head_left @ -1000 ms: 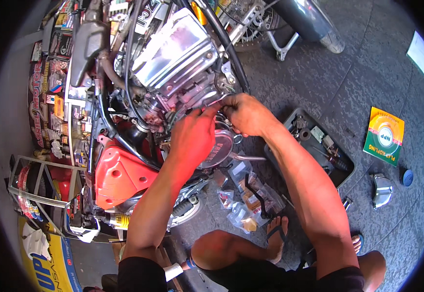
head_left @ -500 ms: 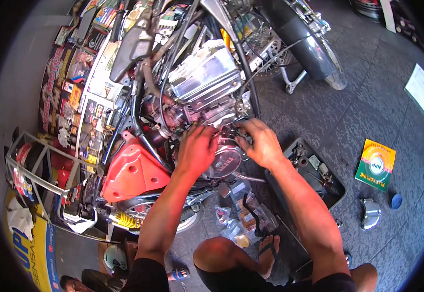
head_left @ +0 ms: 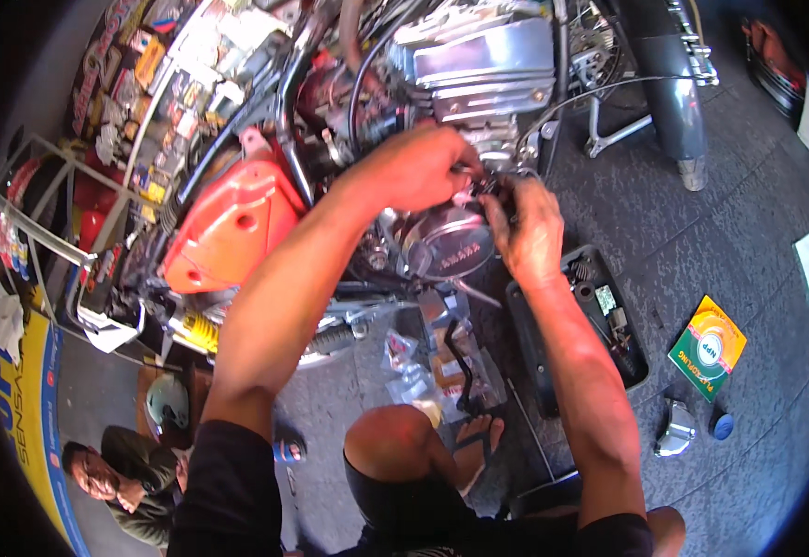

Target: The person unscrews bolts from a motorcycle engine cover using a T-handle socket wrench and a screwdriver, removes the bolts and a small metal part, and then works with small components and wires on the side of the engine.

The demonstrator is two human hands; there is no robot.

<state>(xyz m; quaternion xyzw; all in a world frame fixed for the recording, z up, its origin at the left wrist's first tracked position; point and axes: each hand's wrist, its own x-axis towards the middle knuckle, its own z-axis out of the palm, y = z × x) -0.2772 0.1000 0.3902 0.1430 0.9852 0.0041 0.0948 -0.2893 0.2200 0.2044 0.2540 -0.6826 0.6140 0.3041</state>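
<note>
Both my hands work at the motorcycle engine (head_left: 483,70), just above its round metal side cover (head_left: 451,243). My left hand (head_left: 427,167) is curled, thumb and fingers pinched together at a small dark part near the cover's upper edge. Close by on the right, my right hand (head_left: 527,223) has its thumb and fingers bent around the same spot. What either hand grips is too small and too shaded to name. A red plastic side panel (head_left: 232,227) is on the bike, left of my left forearm.
Beside my right forearm lies a black tray (head_left: 532,357) with metal parts. Further right are a yellow-green packet (head_left: 709,348), a silver metal cover (head_left: 675,432) and a blue cap (head_left: 722,426). Plastic bags (head_left: 409,381) and a black lever (head_left: 461,362) lie below the engine. A person (head_left: 135,473) sits lower left.
The whole view has turned and shifted, so the engine appears higher. My left hand has curled from a flatter pose and come in above the round cover; my right hand stays at the same spot.
</note>
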